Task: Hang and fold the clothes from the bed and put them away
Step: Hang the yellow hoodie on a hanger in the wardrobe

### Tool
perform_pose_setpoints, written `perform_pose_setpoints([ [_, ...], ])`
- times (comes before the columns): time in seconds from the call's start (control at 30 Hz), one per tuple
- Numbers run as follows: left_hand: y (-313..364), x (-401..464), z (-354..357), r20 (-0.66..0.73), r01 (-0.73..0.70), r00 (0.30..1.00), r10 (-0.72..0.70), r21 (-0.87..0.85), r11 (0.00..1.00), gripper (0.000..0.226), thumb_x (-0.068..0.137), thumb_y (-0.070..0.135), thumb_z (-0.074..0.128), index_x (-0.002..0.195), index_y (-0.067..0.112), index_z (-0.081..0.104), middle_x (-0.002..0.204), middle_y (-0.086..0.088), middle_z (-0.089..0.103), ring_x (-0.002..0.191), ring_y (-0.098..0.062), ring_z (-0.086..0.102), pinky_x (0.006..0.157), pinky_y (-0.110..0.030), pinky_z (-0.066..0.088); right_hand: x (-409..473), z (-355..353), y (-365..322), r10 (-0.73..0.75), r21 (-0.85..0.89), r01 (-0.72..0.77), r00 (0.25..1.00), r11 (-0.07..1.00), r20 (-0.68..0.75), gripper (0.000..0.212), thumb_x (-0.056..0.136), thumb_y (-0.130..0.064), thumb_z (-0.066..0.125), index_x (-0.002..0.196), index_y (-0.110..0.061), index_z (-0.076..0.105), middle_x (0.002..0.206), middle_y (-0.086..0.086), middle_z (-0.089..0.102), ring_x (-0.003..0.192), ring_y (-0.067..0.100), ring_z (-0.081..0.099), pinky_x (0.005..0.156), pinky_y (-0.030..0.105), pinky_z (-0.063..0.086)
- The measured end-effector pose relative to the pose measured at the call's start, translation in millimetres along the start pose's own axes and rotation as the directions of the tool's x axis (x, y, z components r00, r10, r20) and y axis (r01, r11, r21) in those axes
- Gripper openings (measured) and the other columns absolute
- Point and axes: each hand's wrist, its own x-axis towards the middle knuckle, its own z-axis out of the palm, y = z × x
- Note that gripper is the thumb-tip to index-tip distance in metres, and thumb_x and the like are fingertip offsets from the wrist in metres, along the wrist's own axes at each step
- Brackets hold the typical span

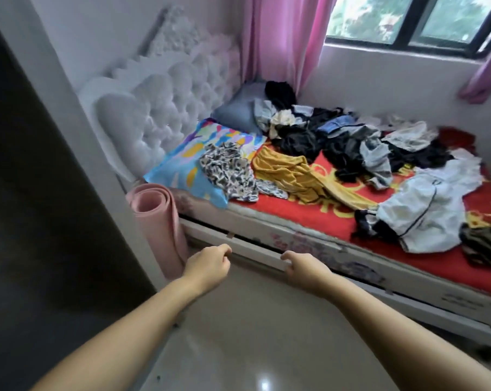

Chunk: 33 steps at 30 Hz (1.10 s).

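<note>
Clothes (337, 153) are sprawling across the bed (309, 218), the heap's long axis running ten to four o'clock; left hand (209, 263) and right hand (303, 268) are hanging loosely curled, holding nothing.

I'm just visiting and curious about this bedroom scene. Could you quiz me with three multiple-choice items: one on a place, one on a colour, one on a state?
1. Where does the rolled pink foam mat stand?
A. on the windowsill
B. on the floor beside the bed's head end
C. on the pillows

2. What colour is the bed sheet?
A. red
B. green
C. white

3. How are the two hands?
A. both grip clothes
B. one holds a hanger
C. both hold nothing

Answers: 1 B, it leans at the bed's corner. 2 A, red shows between clothes. 3 C, left hand and right hand have loosely curled fingers, nothing in them.
</note>
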Motion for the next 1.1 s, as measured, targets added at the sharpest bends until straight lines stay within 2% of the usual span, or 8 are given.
perform_pose_setpoints([
  [0.07, 34, 21, 15, 0.04, -0.056, 0.998, 0.056, -0.012, 0.998, 0.036, 0.092, 0.022, 0.043, 0.125, 0.026, 0.056, 0.122, -0.001, 0.064, 0.113, -0.024, 0.058, 0.088, -0.031, 0.047, -3, -11, 40, 0.089, 0.031, -0.089, 0.996, 0.996, 0.001, 0.042, 0.096, -0.024, 0.035, 0.136, -0.024, 0.047, 0.124, 0.008, 0.061, 0.104, 0.027, 0.061, 0.084, 0.035, 0.052],
  [0.37, 129, 115, 68, 0.2, -0.259, 0.945, 0.258, -0.021, 0.966, 0.034, 0.095, 0.02, 0.04, 0.125, 0.023, 0.055, 0.114, 0.001, 0.066, 0.098, -0.019, 0.06, 0.069, -0.029, 0.043, 0, -24, 150, 0.29, 0.199, -0.291, 0.956, 0.936, 0.037, 0.037, 0.098, -0.024, 0.037, 0.134, -0.023, 0.046, 0.116, 0.005, 0.063, 0.091, 0.021, 0.065, 0.074, 0.03, 0.051],
  [0.47, 143, 158, 77, 0.229, -0.295, 0.928, 0.295, -0.035, 0.955, 0.035, 0.095, 0.02, 0.04, 0.126, 0.022, 0.055, 0.115, 0.002, 0.066, 0.097, -0.018, 0.061, 0.072, -0.03, 0.046, 31, -38, 171, 0.331, 0.211, -0.332, 0.943, 0.92, 0.041, 0.039, 0.096, -0.021, 0.036, 0.134, -0.023, 0.047, 0.118, 0.005, 0.063, 0.092, 0.022, 0.064, 0.077, 0.032, 0.052],
  [0.63, 141, 258, 68, 0.246, -0.292, 0.922, 0.299, -0.063, 0.954, 0.032, 0.096, 0.021, 0.039, 0.123, 0.021, 0.056, 0.106, 0.0, 0.067, 0.073, -0.014, 0.054, 0.055, -0.027, 0.037, 121, -78, 187, 0.312, 0.222, -0.307, 0.95, 0.925, 0.014, 0.037, 0.097, -0.022, 0.037, 0.132, -0.02, 0.049, 0.12, 0.007, 0.062, 0.093, 0.021, 0.063, 0.076, 0.031, 0.05],
  [0.7, 136, 300, 57, 0.245, -0.284, 0.924, 0.292, -0.069, 0.956, 0.032, 0.096, 0.021, 0.04, 0.123, 0.02, 0.056, 0.109, -0.001, 0.067, 0.08, -0.016, 0.058, 0.059, -0.028, 0.04, 161, -96, 184, 0.303, 0.226, -0.298, 0.953, 0.927, 0.012, 0.037, 0.097, -0.022, 0.038, 0.132, -0.019, 0.05, 0.123, 0.007, 0.062, 0.095, 0.022, 0.063, 0.077, 0.031, 0.05],
  [0.83, 125, 378, 40, 0.233, -0.264, 0.936, 0.263, -0.031, 0.964, 0.034, 0.095, 0.024, 0.042, 0.125, 0.022, 0.057, 0.121, 0.0, 0.064, 0.107, -0.02, 0.06, 0.081, -0.032, 0.049, 236, -123, 176, 0.285, 0.259, -0.28, 0.958, 0.924, 0.022, 0.039, 0.097, -0.021, 0.038, 0.134, -0.018, 0.049, 0.119, 0.007, 0.064, 0.103, 0.024, 0.063, 0.077, 0.031, 0.049],
  [1.0, 114, 444, 43, 0.29, -0.196, 0.935, 0.202, -0.05, 0.979, 0.035, 0.094, 0.024, 0.042, 0.125, 0.022, 0.058, 0.124, -0.001, 0.063, 0.111, -0.021, 0.058, 0.09, -0.035, 0.048, 306, -138, 176, 0.251, 0.275, -0.257, 0.966, 0.927, 0.056, 0.038, 0.098, -0.022, 0.038, 0.134, -0.018, 0.049, 0.115, 0.006, 0.065, 0.091, 0.02, 0.064, 0.074, 0.032, 0.052],
  [1.1, 108, 475, 55, 0.33, -0.153, 0.929, 0.165, -0.063, 0.986, 0.036, 0.093, 0.023, 0.041, 0.125, 0.022, 0.058, 0.124, -0.001, 0.063, 0.111, -0.02, 0.058, 0.091, -0.035, 0.048, 348, -146, 190, 0.231, 0.22, -0.253, 0.965, 0.942, 0.121, 0.038, 0.098, -0.022, 0.038, 0.135, -0.019, 0.049, 0.119, 0.005, 0.063, 0.096, 0.019, 0.063, 0.076, 0.03, 0.051],
])
